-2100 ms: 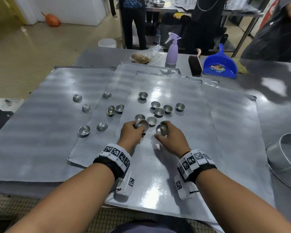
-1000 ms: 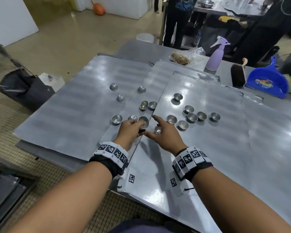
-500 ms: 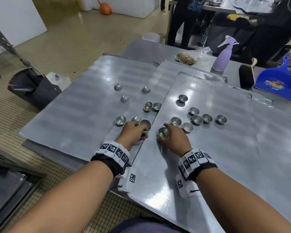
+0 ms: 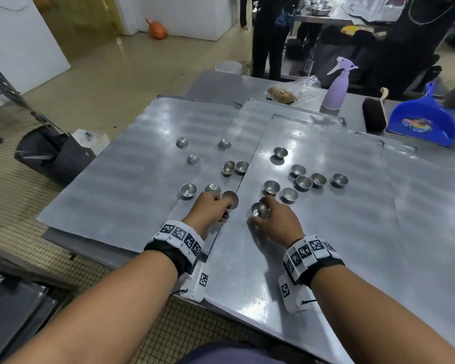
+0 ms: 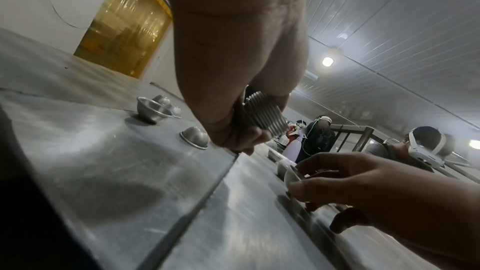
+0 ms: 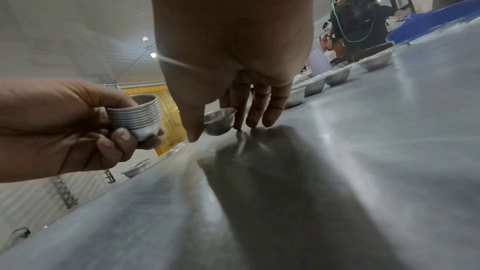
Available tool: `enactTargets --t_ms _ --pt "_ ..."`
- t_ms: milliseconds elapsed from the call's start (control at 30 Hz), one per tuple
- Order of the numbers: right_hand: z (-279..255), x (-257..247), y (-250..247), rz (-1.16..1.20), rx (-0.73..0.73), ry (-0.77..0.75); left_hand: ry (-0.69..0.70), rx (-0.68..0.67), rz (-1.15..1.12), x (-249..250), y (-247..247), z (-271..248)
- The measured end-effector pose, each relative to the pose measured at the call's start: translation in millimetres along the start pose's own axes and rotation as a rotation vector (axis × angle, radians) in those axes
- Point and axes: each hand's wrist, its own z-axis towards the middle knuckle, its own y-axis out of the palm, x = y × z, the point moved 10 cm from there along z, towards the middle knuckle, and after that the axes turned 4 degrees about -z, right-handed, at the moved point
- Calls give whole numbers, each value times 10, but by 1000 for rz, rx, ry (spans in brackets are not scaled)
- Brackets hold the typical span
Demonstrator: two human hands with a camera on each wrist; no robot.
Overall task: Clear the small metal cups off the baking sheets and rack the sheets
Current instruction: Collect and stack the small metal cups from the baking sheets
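Several overlapping baking sheets cover the table, with several small metal cups scattered over them. My left hand grips a nested stack of cups just above the sheet edge. To its right my right hand pinches a single cup between thumb and fingers, tilted, low over the near sheet. An upside-down cup lies just beyond my left hand, and an upright cup stands left of it.
At the table's far side stand a lilac spray bottle, a brush, a blue dustpan and a plastic bag. People stand beyond the table. A black bag sits on the floor to the left.
My right hand has picked one cup up off the near sheet and holds it beside the stack. The view has swung left; my left hand keeps its stack.
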Motion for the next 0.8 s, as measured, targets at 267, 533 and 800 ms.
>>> enactTargets --t_ms 267,533,800 --pt "-159 143 -133 93 -18 17 30 -9 -21 67 174 -116" --pt "-269 276 -441 194 54 -47 31 -10 -35 68 459 -95" --pt "-357 435 -720 300 105 -106 -75 39 -243 37 911 -195"
